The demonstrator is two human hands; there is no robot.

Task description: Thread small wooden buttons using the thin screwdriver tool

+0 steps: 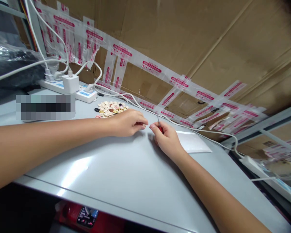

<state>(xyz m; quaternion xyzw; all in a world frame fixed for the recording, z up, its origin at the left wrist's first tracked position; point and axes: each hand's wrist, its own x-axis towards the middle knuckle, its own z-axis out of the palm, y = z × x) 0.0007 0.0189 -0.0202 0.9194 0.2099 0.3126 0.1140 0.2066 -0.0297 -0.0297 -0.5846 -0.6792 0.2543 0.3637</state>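
My left hand is closed in a pinch over the grey table, and a small pale piece shows at its fingertips. Facing it across a narrow gap, my right hand is wrapped round a thin tool with a red handle. The tool's slim dark shaft points up, and its exact kind is hidden by the fingers. Just behind my left wrist lies a pile of small pieces, mostly cream, with some black, brown and pink ones. A flat white sheet or pouch lies beside my right hand.
A white power strip with a plugged-in charger stands at the back left. White cables run along the taped cardboard wall. A blurred-out object lies at left. Below the front edge, a phone-like lit screen shows on something red.
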